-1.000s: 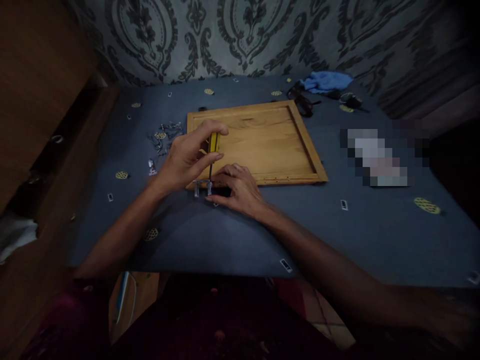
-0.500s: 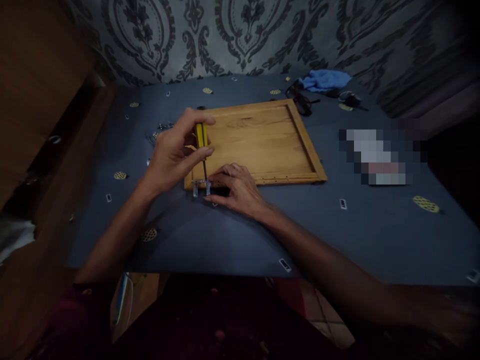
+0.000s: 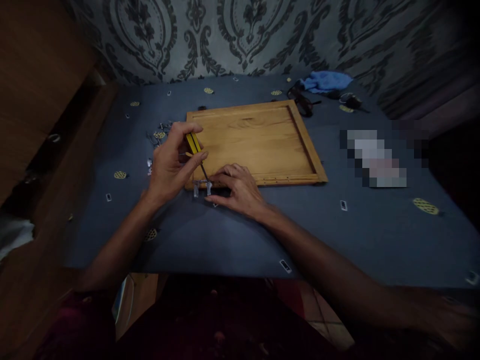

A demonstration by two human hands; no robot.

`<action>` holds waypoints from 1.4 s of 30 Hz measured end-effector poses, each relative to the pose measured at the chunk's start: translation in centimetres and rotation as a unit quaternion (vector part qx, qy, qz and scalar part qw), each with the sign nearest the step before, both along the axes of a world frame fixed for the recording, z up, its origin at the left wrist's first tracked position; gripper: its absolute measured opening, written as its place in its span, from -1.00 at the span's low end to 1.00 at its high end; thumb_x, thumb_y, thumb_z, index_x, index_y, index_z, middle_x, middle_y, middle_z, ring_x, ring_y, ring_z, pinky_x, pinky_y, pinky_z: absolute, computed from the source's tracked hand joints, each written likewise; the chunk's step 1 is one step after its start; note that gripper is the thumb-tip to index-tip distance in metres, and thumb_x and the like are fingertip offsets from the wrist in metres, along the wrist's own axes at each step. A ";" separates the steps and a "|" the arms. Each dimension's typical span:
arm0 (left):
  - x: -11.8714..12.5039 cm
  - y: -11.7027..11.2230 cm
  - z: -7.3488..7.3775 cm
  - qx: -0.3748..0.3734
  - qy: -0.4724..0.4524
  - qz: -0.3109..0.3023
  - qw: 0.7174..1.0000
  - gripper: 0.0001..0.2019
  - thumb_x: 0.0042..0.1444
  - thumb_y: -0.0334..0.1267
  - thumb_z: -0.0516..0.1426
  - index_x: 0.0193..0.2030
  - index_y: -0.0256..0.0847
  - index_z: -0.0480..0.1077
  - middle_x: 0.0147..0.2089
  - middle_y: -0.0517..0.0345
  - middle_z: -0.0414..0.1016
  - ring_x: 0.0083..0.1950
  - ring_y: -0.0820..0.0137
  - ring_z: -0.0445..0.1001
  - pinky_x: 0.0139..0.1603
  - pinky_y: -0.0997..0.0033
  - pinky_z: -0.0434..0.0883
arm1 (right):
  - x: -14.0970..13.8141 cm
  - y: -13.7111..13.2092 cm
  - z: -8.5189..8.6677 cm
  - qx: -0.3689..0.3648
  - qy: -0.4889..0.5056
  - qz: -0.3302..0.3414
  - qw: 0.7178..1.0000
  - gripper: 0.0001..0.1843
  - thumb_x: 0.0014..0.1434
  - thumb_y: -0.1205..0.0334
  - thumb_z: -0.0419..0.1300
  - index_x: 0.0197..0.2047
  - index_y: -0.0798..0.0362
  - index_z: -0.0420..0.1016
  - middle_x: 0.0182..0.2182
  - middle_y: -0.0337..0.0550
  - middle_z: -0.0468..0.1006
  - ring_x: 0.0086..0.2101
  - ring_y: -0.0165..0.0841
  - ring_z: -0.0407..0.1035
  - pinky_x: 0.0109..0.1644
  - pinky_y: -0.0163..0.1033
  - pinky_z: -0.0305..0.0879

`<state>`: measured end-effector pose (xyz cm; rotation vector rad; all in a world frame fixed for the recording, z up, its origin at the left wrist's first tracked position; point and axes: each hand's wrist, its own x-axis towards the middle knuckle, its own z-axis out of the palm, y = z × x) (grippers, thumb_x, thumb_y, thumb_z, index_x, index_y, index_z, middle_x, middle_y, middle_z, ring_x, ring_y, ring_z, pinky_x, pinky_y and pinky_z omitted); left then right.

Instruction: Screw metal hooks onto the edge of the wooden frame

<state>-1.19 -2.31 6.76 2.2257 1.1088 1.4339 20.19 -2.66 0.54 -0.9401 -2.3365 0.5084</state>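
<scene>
My left hand (image 3: 167,162) is closed around the yellow handle of a screwdriver (image 3: 193,142), fingers and thumb at its sides. The screwdriver leans left at the top, and its dark shaft runs down to a small metal hinge (image 3: 209,188) on the near edge of a wooden tray-like panel (image 3: 247,142) with a raised rim. The hinge's two shiny legs hang over the rim near the left front corner. My right hand (image 3: 240,192) steadies the hinge, with the index finger at the rim and the thumb by the right leg's lower end.
Loose metal hardware (image 3: 159,132) lies left of the panel, partly behind my left hand. Dark glasses (image 3: 303,102) and a blue cloth (image 3: 326,81) rest at the back right. A blurred-out object (image 3: 375,157) is at the right. A patterned curtain (image 3: 247,35) hangs behind the table.
My left hand has moved slightly down and left, and the screwdriver has gone from nearly upright to tilted left. My right hand has stayed at the hinge.
</scene>
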 end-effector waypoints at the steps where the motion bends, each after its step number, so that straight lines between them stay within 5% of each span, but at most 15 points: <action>1: 0.0 0.0 0.0 -0.001 0.002 0.002 1.000 -0.59 0.33 -0.02 0.28 0.23 0.07 0.31 -0.01 0.15 0.45 -0.04 0.35 0.63 -0.21 0.44 0.64 | 0.0 0.0 0.0 0.001 0.000 0.000 1.000 -0.42 0.25 -0.29 0.32 0.09 0.00 0.66 -0.03 0.01 0.61 -0.02 -0.06 0.42 0.04 0.02 0.25; 17: -0.1 -0.6 0.6 -0.046 0.013 -0.066 0.997 -0.61 0.38 -0.13 0.23 0.30 0.05 0.32 0.04 0.12 0.55 -0.03 0.36 0.66 -0.06 0.40 0.68 | 0.0 0.1 -0.2 0.003 0.001 -0.008 1.000 -0.36 0.24 -0.35 0.30 0.07 0.03 0.67 -0.09 0.01 0.59 -0.05 -0.08 0.41 0.02 -0.01 0.25; 24: -0.4 -0.3 1.0 0.071 0.060 0.011 0.996 -0.68 0.36 -0.06 0.24 0.20 0.02 0.44 0.03 0.12 0.59 -0.11 0.37 0.59 -0.34 0.49 0.58 | -0.1 0.0 -0.1 0.001 -0.001 -0.009 1.000 -0.38 0.25 -0.36 0.28 0.06 -0.01 0.66 -0.05 -0.01 0.61 -0.03 -0.06 0.42 0.04 0.01 0.26; 33: -0.6 -0.4 0.9 0.035 0.036 0.001 0.999 -0.58 0.36 0.03 0.23 0.30 0.11 0.36 0.11 0.12 0.54 0.06 0.27 0.63 -0.07 0.32 0.67 | 0.0 0.0 0.0 0.005 0.000 -0.003 1.000 -0.32 0.24 -0.38 0.26 0.06 0.06 0.67 -0.10 0.02 0.60 -0.06 -0.08 0.41 0.02 -0.01 0.25; 42: -0.6 -0.4 1.1 0.020 0.051 -0.028 0.998 -0.63 0.40 -0.07 0.20 0.30 0.07 0.37 0.17 0.08 0.51 0.08 0.29 0.61 -0.07 0.35 0.66 | 0.0 0.0 -0.1 -0.005 0.002 -0.007 1.000 -0.37 0.24 -0.37 0.28 0.06 0.00 0.67 -0.08 -0.01 0.60 -0.03 -0.06 0.41 0.05 0.01 0.25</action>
